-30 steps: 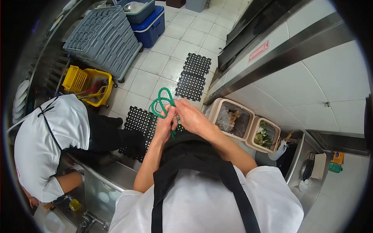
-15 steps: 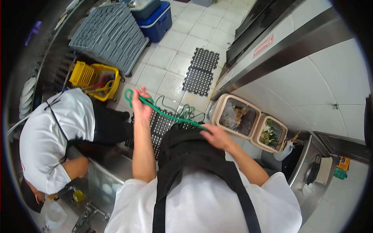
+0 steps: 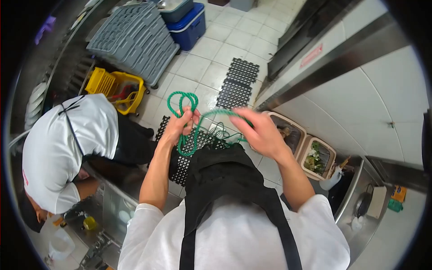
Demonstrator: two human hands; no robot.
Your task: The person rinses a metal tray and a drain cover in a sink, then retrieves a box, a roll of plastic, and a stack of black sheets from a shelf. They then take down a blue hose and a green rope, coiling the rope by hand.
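Observation:
A twisted green rope [image 3: 189,145] forms several loops at my left hand [image 3: 180,124], whose fingers are closed around it. One pair of loops sticks up above the fingers and another hangs below them. From there a stretch of rope arches over to my right hand [image 3: 257,130], which is closed on it and slightly blurred. More green rope lies in a loose tangle on the floor beyond my hands, over a black perforated mat [image 3: 181,170]. My black apron partly hides that mat.
A co-worker in a white shirt [image 3: 67,144] bends over a steel sink at left. Two beige bins [image 3: 318,157] with waste stand at right. Farther off are a yellow mop bucket [image 3: 128,92], stacked grey racks [image 3: 135,42] and a blue cooler [image 3: 189,29].
My right hand has risen and moved forward, and the straight rope between my hands is now a short arch. More loops have gathered in my left hand, which has shifted slightly right.

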